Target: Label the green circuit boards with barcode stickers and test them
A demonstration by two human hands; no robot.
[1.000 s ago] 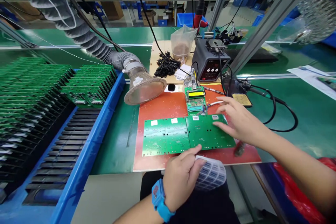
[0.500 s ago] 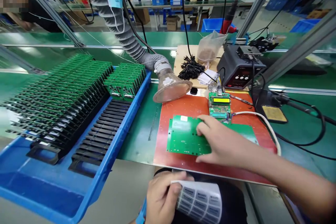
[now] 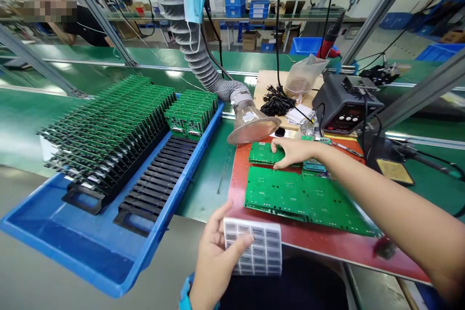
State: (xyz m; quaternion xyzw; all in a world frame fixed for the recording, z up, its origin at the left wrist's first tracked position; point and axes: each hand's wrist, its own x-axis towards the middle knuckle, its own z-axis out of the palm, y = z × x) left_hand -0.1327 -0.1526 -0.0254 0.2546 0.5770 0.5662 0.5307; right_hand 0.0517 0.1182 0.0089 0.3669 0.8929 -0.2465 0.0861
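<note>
Across the view, a green table [image 3: 214,179]. Along its left side, a long blue tray [image 3: 72,247], with black racks [image 3: 156,179] inside: green boards [image 3: 119,116] standing close together in the left rack and at the far end of the right one, slots showing toward the near end. On the table, straight ahead, a red mat [image 3: 240,179]. Hanging from above, a ribbed grey hose [image 3: 198,65], with a wide funnel [image 3: 254,128] tilted over the mat's far left corner. Beyond the mat's far right, a dark station [image 3: 345,106] with white buttons. On the near part of the mat, two large green panels [image 3: 276,189], flat and side by side. Just behind the left one, a rear panel [image 3: 259,153], also green. Reaching in from the right, the right hand [image 3: 296,151], over the right part of the rear panel, thumb and forefinger curved and spread; cannot tell whether gripping or only touching. In front of the mat's near edge, the left hand [image 3: 216,252], closed on a sheet [image 3: 261,252] of small labels, thumb on top. Partly hidden by the right wrist, a small device [image 3: 315,166]. Near the funnel, a bundle of black cables [image 3: 278,101].
</note>
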